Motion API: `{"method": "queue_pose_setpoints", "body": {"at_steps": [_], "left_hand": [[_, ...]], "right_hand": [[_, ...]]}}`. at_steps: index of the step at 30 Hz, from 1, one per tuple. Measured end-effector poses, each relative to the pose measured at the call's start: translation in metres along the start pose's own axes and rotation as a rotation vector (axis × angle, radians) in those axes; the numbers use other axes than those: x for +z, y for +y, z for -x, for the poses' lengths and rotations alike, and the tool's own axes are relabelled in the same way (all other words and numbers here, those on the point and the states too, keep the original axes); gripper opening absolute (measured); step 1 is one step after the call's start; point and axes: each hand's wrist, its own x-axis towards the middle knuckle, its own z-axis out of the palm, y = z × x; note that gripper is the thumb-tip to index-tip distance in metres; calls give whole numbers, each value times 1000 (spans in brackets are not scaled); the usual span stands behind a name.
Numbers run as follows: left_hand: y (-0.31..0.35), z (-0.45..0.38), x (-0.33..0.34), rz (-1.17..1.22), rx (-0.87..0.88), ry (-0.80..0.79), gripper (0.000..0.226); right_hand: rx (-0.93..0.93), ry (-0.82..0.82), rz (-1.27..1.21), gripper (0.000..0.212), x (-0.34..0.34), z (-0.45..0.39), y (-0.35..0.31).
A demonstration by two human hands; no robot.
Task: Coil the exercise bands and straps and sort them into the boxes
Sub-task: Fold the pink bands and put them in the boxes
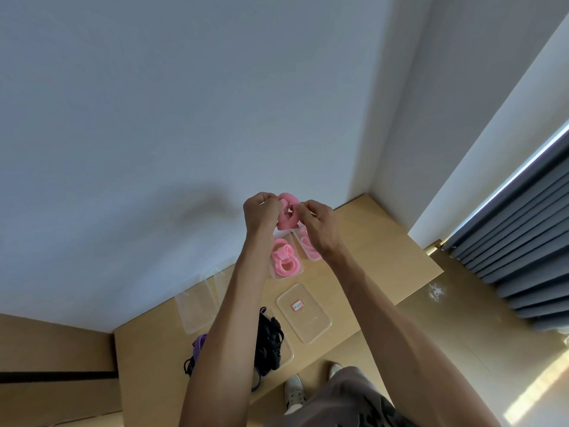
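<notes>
Above the far end of the table (385, 241) I hold a pink band (288, 212) up between both hands. My left hand (261, 211) has its fingers curled round one side of the band, and my right hand (317, 226) pinches the other side, so the band sits bunched into loops between them, clear of the table.

I judge that I am in the middle of coiling this band: the loops are formed but not yet snug. Next I would need to tighten the coil so it holds its shape, then lower it into one of the two boxes just below my hands. One clear box (284, 260) already holds coiled pink bands (283, 257); the second box (306, 245), just beside it and partly hidden by my right wrist, also holds something pink, and I cannot tell which of the two this band belongs in.

Nearer to me a clear lid (303, 312) with a small red label (297, 305) lies flat on the table. To its left is a tangle of black straps (268, 337), resting partly in another clear box. A purple band (200, 342) lies behind my left forearm, and two empty clear boxes (197, 306) stand by the wall. My own forearms cover much of the table, so the drop will be partly blind.
</notes>
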Motion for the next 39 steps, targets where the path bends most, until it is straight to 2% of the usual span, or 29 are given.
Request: {"method": "queue_pose_setpoints", "body": {"at_steps": [2,4,8,13,15,18,19,22,24,28,30,34,36,38,39], "left_hand": [[3,3,3,24,-38,71,22],[4,5,8,37,-3,135,19],[8,6,16,-25,158,216,15],[17,17,21,-180,386,223,11],[25,16,22,-127,327,253,17],[34,3,19,70,46,231,27],[35,0,17,77,7,217,30],[37,-2,18,-17,75,215,31],[40,2,19,-7,143,221,20],[57,2,10,33,297,265,24],[69,1,4,-13,319,177,23],[74,6,9,-106,302,-189,26],[67,7,13,-234,349,-258,22],[58,6,15,-307,373,-307,24],[54,4,14,-327,387,-326,24]], "right_hand": [[-6,-13,1,31,2,3,3],[16,-19,-35,33,4,6,6],[83,-38,-129,37,3,8,10],[138,-62,-355,40,0,9,7],[141,-61,-401,38,-2,6,6],[165,-25,-410,34,-3,5,7],[169,-18,-417,32,-3,5,7],[171,-15,-441,30,2,5,9],[164,-13,-452,28,4,6,9],[208,46,-437,27,-6,7,24],[269,17,-347,27,-12,8,37],[372,-218,56,15,-2,6,49],[400,-120,142,36,3,5,44],[322,73,-18,59,-4,5,26],[230,105,-120,69,-10,3,18]]}}
